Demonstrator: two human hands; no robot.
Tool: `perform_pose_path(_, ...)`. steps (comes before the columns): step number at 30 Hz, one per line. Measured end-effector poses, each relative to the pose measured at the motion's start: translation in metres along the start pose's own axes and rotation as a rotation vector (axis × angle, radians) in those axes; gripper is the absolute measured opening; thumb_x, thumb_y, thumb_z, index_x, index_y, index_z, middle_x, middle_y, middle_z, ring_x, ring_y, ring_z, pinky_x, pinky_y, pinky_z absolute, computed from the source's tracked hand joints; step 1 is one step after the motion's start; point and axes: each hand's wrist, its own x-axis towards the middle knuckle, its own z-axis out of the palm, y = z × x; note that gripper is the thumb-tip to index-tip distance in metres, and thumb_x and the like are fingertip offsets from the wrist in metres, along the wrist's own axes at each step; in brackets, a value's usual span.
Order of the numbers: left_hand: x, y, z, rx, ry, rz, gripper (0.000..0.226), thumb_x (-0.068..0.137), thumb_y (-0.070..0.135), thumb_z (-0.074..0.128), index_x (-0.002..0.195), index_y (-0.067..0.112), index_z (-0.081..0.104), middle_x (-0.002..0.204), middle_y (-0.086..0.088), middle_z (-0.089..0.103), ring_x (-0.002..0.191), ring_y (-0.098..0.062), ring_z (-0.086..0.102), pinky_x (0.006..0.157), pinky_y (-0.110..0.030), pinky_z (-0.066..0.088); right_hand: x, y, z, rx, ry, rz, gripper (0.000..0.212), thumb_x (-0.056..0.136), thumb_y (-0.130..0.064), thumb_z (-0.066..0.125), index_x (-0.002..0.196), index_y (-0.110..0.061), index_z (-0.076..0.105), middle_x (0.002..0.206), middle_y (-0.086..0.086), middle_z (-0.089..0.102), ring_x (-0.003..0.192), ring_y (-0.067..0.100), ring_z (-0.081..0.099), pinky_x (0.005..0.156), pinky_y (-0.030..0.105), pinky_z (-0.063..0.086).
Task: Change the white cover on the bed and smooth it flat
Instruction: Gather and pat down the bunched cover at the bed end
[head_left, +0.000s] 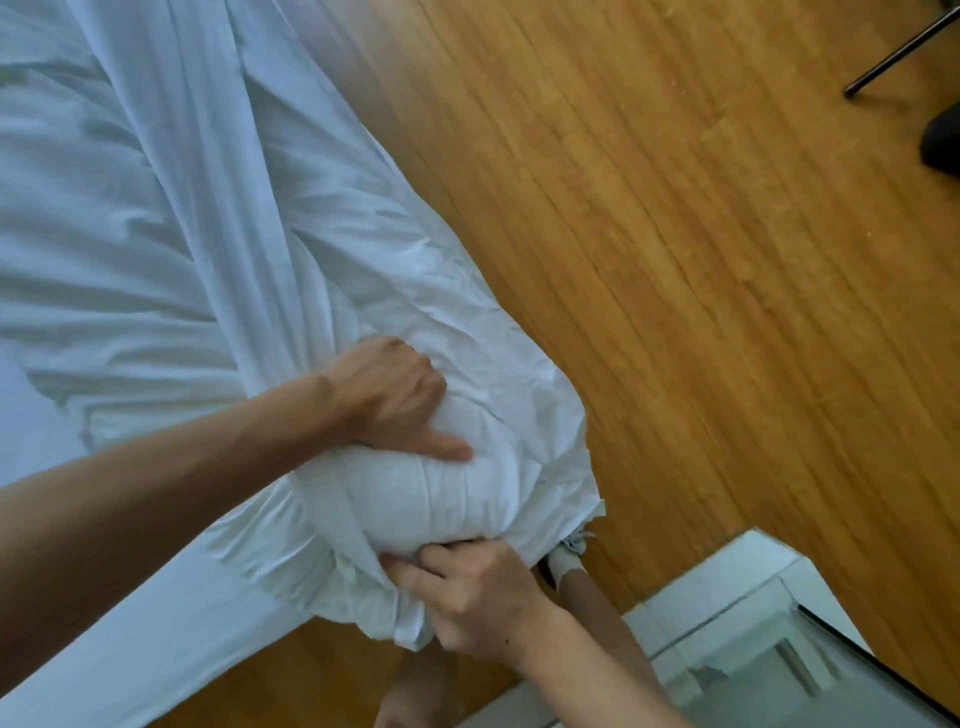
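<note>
The white cover (218, 223) lies bunched and creased along the edge of the bed (104, 613), running from the top of the view down to a rounded, stuffed corner that overhangs the wooden floor (675, 312). Long folds stretch diagonally through the cloth toward that corner, where a padded white filling (415, 499) shows in ridges between the two hands. The left hand (395, 400) rests on top of the bundle, its fingers curled down into the fabric and its thumb stretched out flat across the padding, so its grip is clamped on the cover. The right hand (478, 597) comes up from below at the lower end of the bundle, its fingers curled and pinching a gathered edge of the cover, its grip likewise clamped on the cloth. Just beside the right hand a frayed corner of fabric (576, 545) hangs toward the floor. A white cabinet (727, 613) stands at the lower right, near the right forearm. At the upper right a thin black leg (893, 52) and a dark rounded object (943, 140) rest on the floor, well apart from the bed.
</note>
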Motion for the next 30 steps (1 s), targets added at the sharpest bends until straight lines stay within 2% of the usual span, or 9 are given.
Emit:
perform_pose_path(3,-0.004,-0.001,0.007,-0.002,0.106,0.034,0.091,0.064,0.095,0.013,0.074,0.016,0.057,0.073,0.002,0.063,0.072,-0.022,0.064,0.065,-0.031,0.048,0.015,-0.021,-0.03,0.356,0.274,0.15,0.022,0.091,-0.032,0.055,0.096,-0.016,0.069,0.071,-0.004,0.061,0.063,0.01,0.056,0.056,0.023,0.046)
perform_pose_path(6,-0.002,-0.001,0.009,-0.002,0.165,0.025,0.087,0.067,0.09,0.011,0.074,0.017,0.056,0.079,0.0,0.067,0.078,-0.024,0.067,0.064,-0.03,0.046,0.061,0.013,-0.055,0.527,0.559,0.45,0.027,0.098,-0.03,0.043,0.108,-0.019,0.065,0.097,-0.007,0.066,0.095,0.01,0.062,0.083,0.024,0.049)
perform_pose_path(8,-0.003,-0.002,0.01,-0.015,0.188,0.029,0.085,0.067,0.09,0.009,0.072,0.018,0.053,0.079,-0.001,0.068,0.077,-0.026,0.067,0.062,-0.031,0.043,0.084,0.064,-0.042,0.417,0.49,0.62,0.036,0.099,-0.028,0.037,0.12,-0.017,0.064,0.125,-0.003,0.062,0.124,0.013,0.051,0.105,0.03,0.04)
perform_pose_path(9,-0.006,-0.004,0.012,-0.014,0.236,0.045,0.082,0.068,0.09,0.007,0.068,0.019,0.049,0.074,-0.002,0.067,0.073,-0.026,0.067,0.06,-0.031,0.042,0.084,0.086,-0.027,0.324,0.41,0.668,0.04,0.099,-0.029,0.035,0.127,-0.017,0.061,0.135,0.0,0.056,0.132,0.015,0.044,0.109,0.036,0.036)
perform_pose_path(12,-0.019,-0.01,0.017,-0.074,0.394,0.1,0.073,0.077,0.085,0.021,0.056,0.017,0.038,0.048,-0.006,0.056,0.047,-0.03,0.058,0.048,-0.029,0.043,0.062,0.113,0.018,-0.003,0.308,0.739,0.045,0.101,-0.035,0.031,0.139,-0.021,0.051,0.145,0.005,0.047,0.132,0.022,0.045,0.107,0.043,0.041)
perform_pose_path(14,-0.026,-0.01,0.017,-0.094,0.448,0.124,0.07,0.082,0.08,0.03,0.053,0.016,0.034,0.042,-0.006,0.048,0.038,-0.03,0.051,0.043,-0.031,0.044,0.049,0.107,0.037,-0.303,0.426,0.642,0.039,0.103,-0.025,0.035,0.133,-0.013,0.057,0.14,0.014,0.052,0.123,0.029,0.055,0.1,0.042,0.047)
perform_pose_path(16,-0.035,-0.008,0.011,-0.112,0.489,0.135,0.065,0.085,0.073,0.037,0.053,0.017,0.03,0.04,-0.007,0.046,0.036,-0.03,0.049,0.042,-0.03,0.042,0.047,0.105,0.048,-0.439,0.525,0.587,0.035,0.103,-0.02,0.04,0.129,-0.009,0.061,0.135,0.017,0.055,0.117,0.031,0.059,0.095,0.043,0.05)
perform_pose_path(25,-0.126,-0.001,-0.039,-0.126,0.823,0.091,0.056,0.095,0.042,0.052,0.049,0.016,0.035,0.043,-0.004,0.032,0.035,-0.024,0.036,0.041,-0.028,0.031,0.052,0.113,0.048,-0.443,0.53,0.619,0.036,0.104,-0.022,0.037,0.125,-0.009,0.063,0.129,0.014,0.061,0.114,0.028,0.062,0.093,0.036,0.049)
perform_pose_path(30,-0.165,0.008,0.02,-0.146,0.864,-0.071,0.061,0.097,0.035,0.043,0.041,0.01,0.04,0.045,-0.006,0.033,0.036,-0.024,0.034,0.04,-0.032,0.03,0.048,0.114,0.052,-0.481,0.571,0.585,0.032,0.104,-0.018,0.041,0.126,-0.009,0.063,0.13,0.015,0.06,0.115,0.028,0.062,0.093,0.038,0.051)
